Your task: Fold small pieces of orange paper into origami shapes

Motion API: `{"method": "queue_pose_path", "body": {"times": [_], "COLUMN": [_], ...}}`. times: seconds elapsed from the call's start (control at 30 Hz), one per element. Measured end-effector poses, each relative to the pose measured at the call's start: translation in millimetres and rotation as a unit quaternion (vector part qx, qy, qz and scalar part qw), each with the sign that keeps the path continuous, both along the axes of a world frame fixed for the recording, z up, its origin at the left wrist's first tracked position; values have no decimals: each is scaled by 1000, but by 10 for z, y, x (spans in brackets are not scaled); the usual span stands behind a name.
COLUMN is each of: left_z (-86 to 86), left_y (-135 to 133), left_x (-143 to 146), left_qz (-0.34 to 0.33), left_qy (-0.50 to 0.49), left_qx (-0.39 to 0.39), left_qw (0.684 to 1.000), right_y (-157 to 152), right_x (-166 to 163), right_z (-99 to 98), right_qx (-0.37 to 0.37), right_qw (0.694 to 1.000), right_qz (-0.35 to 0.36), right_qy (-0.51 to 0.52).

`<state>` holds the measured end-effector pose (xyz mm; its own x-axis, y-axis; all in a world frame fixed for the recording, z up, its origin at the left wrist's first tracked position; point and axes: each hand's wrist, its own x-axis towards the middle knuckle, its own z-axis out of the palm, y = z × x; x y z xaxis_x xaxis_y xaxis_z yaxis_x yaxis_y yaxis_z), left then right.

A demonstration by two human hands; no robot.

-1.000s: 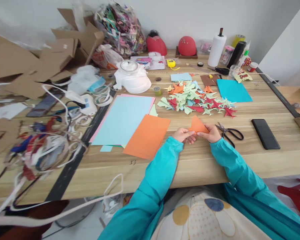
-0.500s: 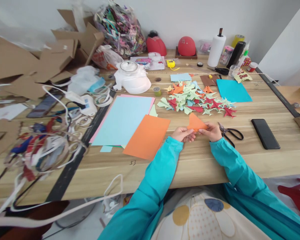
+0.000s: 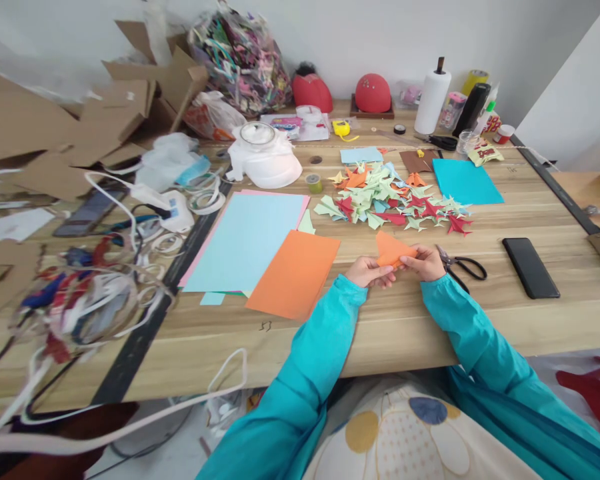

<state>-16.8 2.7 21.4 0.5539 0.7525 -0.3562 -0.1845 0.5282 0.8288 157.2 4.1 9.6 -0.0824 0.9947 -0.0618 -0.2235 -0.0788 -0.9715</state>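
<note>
Pointed, folded orange paper [image 3: 389,247]: was pinched by left grip [image 3: 366,271] and right grip [image 3: 427,263], inward from near edge of tabletop [image 3: 403,333]; misfolding was risked through uneven pressure.

Cardboard [image 3: 111,110] lies beside a bag [image 3: 243,63], apparently of clear plastic.

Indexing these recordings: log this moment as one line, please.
left hand: holds folded orange paper | right hand: holds same paper | beyond: folded-paper pile | beside right hand: scissors
</note>
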Motion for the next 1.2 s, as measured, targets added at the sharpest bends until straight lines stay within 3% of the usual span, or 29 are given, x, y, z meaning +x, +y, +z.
{"method": "queue_pose_path", "body": {"times": [0.23,0.47,0.63,1.2], "left_z": [-12,13,-38,-148], "left_y": [-9,-4,14,8], "left_x": [-45,-26,9,71], "left_qz": [-25,18,59,23], "left_qy": [8,4,5,74], "left_qx": [34,17,31,181], "left_qw": [999,1000,998,980], "right_y": [-10,-11,-28,-75], "right_x": [18,-9,-37,-85], "right_z": [-36,20,6,-7], "right_qx": [28,-7,-12,42], "right_qw": [999,1000,998,994], "right_qz": [36,24,64,62], "right_qy": [-20,11,14,-85]}}
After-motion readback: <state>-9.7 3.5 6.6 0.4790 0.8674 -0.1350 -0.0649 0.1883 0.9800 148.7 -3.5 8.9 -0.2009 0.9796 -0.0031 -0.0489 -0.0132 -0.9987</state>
